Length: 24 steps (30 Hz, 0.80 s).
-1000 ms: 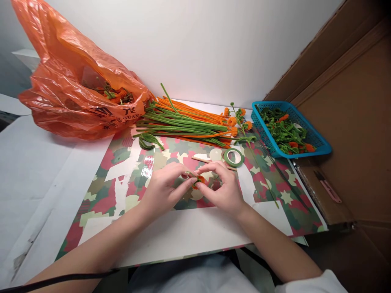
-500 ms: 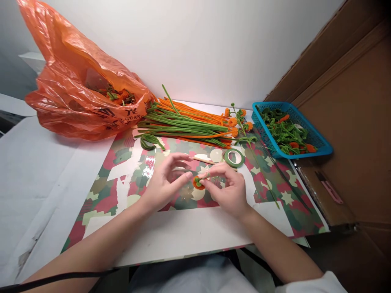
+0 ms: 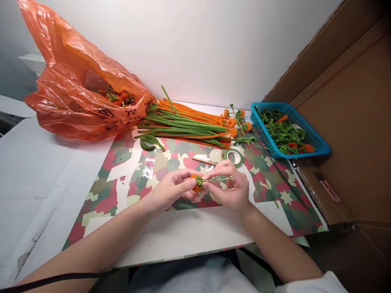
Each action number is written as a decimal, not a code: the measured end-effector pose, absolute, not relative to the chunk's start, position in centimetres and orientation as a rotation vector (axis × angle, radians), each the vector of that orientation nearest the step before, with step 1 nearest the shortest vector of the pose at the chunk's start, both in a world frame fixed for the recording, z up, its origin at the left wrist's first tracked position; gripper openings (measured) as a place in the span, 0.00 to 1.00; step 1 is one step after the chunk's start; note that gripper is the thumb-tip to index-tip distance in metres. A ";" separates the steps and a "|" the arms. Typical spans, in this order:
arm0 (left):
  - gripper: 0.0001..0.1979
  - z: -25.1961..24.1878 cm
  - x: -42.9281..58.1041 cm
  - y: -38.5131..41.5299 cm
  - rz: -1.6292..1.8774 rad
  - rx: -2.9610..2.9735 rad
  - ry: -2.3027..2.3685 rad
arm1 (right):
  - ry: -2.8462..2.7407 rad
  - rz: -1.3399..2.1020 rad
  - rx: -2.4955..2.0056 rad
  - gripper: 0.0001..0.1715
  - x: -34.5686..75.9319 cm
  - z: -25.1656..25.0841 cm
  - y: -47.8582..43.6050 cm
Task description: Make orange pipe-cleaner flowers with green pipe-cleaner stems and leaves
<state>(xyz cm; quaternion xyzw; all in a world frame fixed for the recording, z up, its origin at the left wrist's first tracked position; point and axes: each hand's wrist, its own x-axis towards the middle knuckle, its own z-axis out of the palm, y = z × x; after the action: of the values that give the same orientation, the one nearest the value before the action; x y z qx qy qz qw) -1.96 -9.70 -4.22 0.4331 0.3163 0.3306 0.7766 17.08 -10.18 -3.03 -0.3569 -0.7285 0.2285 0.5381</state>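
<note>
In the head view, the two hands of the person are close together above the front part of a camouflage-patterned board (image 3: 91, 203), and both are clamped on one small orange flower (image 3: 196, 187). The left hand (image 3: 175, 185) grips the head of this flower between its thumb and the fingers, with the thumb lying on the side of it. The right hand (image 3: 232, 187) pinches the thin green stem (image 3: 220, 179) with the thumb and index finger, just beside the green base of the flower, and the stem points to the right across this hand. Just behind the right hand lies a roll of green tape (image 3: 226, 154), and near it a thin wooden stick (image 3: 201, 160). Farther back is a pile of green fuzzy stems (image 3: 183, 125), with orange fuzzy stems (image 3: 189, 110) behind and under them. At the right end of this pile lies a branch with several orange flowers (image 3: 244, 127). On the right side stands a blue basket (image 3: 262, 138), which contains green leaf pieces (image 3: 284, 132) and some orange pieces. On the left side, an orange plastic bag (image 3: 64, 97) stands open.
</note>
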 end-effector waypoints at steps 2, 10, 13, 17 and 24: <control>0.17 -4.0 -1.9 -9.8 0.734 0.965 0.709 | -1.761 0.497 -0.832 0.11 17.0 -3.0 -10.1; 0.12 -3.4 -2.0 -10.2 1.017 1.498 0.891 | -1.600 0.757 -0.985 0.09 16.5 -3.1 -10.5; 0.10 -3.5 -2.3 -10.0 1.160 1.893 0.871 | -1.509 0.894 -1.085 0.07 16.4 -3.0 -10.7; 0.10 -3.8 -2.4 -9.7 1.295 2.266 0.815 | -1.370 1.109 -1.187 0.05 16.4 -2.7 -10.6; 0.09 -3.8 -2.5 -9.7 1.240 2.297 0.862 | -1.414 1.188 -1.224 0.03 16.8 -2.7 -10.4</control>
<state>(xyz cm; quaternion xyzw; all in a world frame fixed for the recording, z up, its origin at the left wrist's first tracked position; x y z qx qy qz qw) -2.49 -9.71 -3.81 0.8194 0.3077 0.4425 0.1950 16.77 -10.38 -2.70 -0.4944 -0.5709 0.4798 0.4466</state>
